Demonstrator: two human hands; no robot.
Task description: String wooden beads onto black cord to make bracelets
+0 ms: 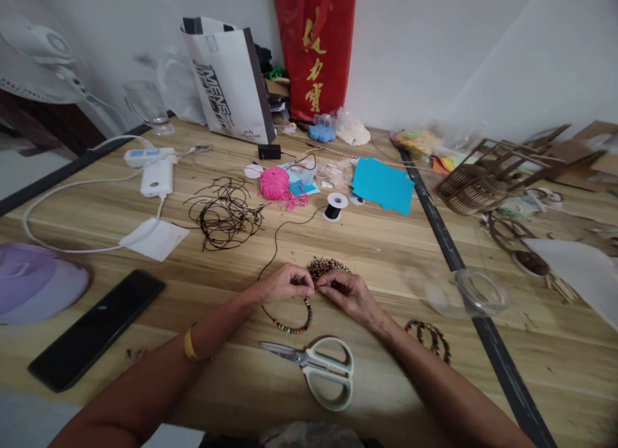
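Observation:
My left hand (288,284) pinches the black cord near its end, just above a curved strand of small colourful beads (294,329) threaded on it. Close beside it, my right hand (348,295) has thumb and forefinger pressed together at the cord's tip; whatever lies between them is too small to make out. Behind my fingers is a pile of loose multicoloured beads (328,266), partly covered by the right hand. The cord (276,232) runs back from the strand to a white spool (337,202) wound with black cord. Scissors with pale handles (309,364) lie in front of the strand.
Finished-looking beaded loops (437,338) lie by my right forearm, near a clear round lid (481,292). Tangled dark cords (226,213), pink yarn (275,183) and blue sheets (383,184) lie farther back. A phone (99,329) rests at left; a wooden basket (476,181) stands at right.

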